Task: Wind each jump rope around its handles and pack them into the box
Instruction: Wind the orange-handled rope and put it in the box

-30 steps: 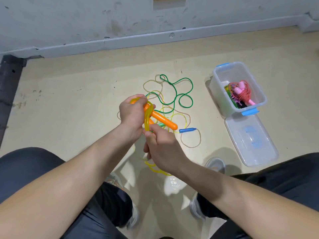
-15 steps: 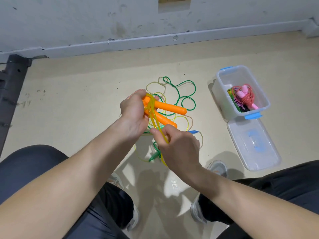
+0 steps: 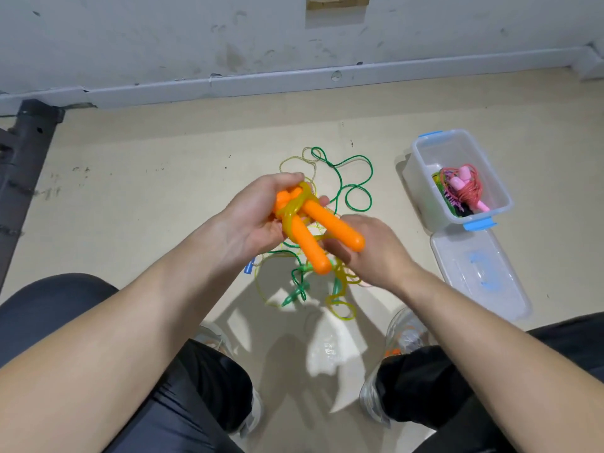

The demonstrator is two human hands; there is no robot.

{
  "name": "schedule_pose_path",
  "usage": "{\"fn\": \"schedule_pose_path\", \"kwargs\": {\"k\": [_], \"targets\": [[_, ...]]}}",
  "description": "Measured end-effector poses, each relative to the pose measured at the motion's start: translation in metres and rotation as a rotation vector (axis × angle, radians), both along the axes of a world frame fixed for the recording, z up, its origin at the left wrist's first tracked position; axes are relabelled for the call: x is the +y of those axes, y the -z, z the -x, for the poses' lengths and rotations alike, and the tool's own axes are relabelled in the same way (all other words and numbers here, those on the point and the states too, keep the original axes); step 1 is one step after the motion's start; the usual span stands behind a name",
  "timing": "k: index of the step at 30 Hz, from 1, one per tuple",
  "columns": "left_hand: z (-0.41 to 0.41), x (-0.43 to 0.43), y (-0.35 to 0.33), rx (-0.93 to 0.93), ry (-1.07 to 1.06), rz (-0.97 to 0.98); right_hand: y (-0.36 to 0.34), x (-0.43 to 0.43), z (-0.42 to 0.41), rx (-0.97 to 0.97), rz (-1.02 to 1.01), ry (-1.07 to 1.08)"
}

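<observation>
While L hand (image 3: 258, 220) round orange handles (image 3: 336, 225), R hand (image 3: 376, 256) on rope (image 3: 292, 209).

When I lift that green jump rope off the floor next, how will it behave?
Probably floppy: the thin green jump rope lies in loose loops, so it should sag and trail. It crosses the thin yellowish cord on the floor, so it may snag and drag that along. Likely light, given its thinness.

Single head-worn view, wide-angle, looks steeply down over forearms at the floor (image 3: 130, 197); wall (image 3: 163, 37) crosses top.
</observation>
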State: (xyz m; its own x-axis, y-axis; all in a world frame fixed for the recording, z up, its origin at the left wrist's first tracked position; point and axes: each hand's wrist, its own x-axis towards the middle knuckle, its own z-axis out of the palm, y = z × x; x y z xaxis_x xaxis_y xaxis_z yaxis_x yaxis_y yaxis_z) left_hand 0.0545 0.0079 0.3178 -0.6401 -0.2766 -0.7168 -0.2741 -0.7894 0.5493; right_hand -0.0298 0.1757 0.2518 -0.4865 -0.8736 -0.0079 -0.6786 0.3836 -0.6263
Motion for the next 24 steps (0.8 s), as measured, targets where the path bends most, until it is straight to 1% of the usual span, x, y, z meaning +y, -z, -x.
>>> {"fn": "schedule_pose_path", "kwargs": {"k": [2, 4, 5, 6, 8, 10, 12, 14, 15, 18, 19, 22, 23, 24], "targets": [[-0.004, 0.005, 0.001, 0.02, 0.137, 0.044, -0.005, 0.002, 0.013, 0.13, -0.014, -0.107], [-0.006, 0.008, 0.003, 0.023, 0.188, 0.14, -0.011, 0.003, 0.022, 0.162, -0.043, -0.169], [-0.007, 0.007, 0.004, 0.035, 0.207, 0.203, -0.015, 0.003, 0.024, 0.115, -0.075, -0.168], [-0.008, 0.006, 0.004, 0.054, 0.229, 0.271, -0.018, 0.002, 0.027, 0.029, -0.101, -0.147], [-0.01, 0.004, 0.006, 0.096, 0.271, 0.374, -0.025, 0.001, 0.031, -0.181, -0.086, -0.116], [-0.011, 0.007, 0.008, 0.118, 0.285, 0.456, -0.034, -0.001, 0.033, -0.314, -0.077, -0.097], [-0.011, 0.011, 0.011, 0.117, 0.259, 0.616, -0.041, -0.003, 0.033, -0.45, -0.084, -0.049], [-0.009, 0.013, 0.016, 0.086, 0.197, 0.741, -0.045, -0.007, 0.028, -0.637, -0.036, 0.077], [-0.009, 0.014, 0.017, 0.072, 0.155, 0.763, -0.048, -0.009, 0.023, -0.646, -0.019, 0.138], [-0.006, 0.016, 0.021, 0.067, 0.05, 0.841, -0.049, -0.014, -0.003, -0.397, -0.007, 0.224], [-0.005, 0.018, 0.022, 0.063, 0.008, 0.846, -0.048, -0.015, -0.012, -0.389, 0.017, 0.282], [-0.001, 0.025, 0.026, 0.034, -0.107, 0.835, -0.048, -0.012, -0.032, -0.542, 0.169, 0.449], [0.0, 0.027, 0.027, 0.017, -0.137, 0.833, -0.046, -0.012, -0.037, -0.525, 0.181, 0.464], [0.001, 0.028, 0.027, -0.003, -0.169, 0.827, -0.046, -0.011, -0.044, -0.454, 0.165, 0.458]]}}
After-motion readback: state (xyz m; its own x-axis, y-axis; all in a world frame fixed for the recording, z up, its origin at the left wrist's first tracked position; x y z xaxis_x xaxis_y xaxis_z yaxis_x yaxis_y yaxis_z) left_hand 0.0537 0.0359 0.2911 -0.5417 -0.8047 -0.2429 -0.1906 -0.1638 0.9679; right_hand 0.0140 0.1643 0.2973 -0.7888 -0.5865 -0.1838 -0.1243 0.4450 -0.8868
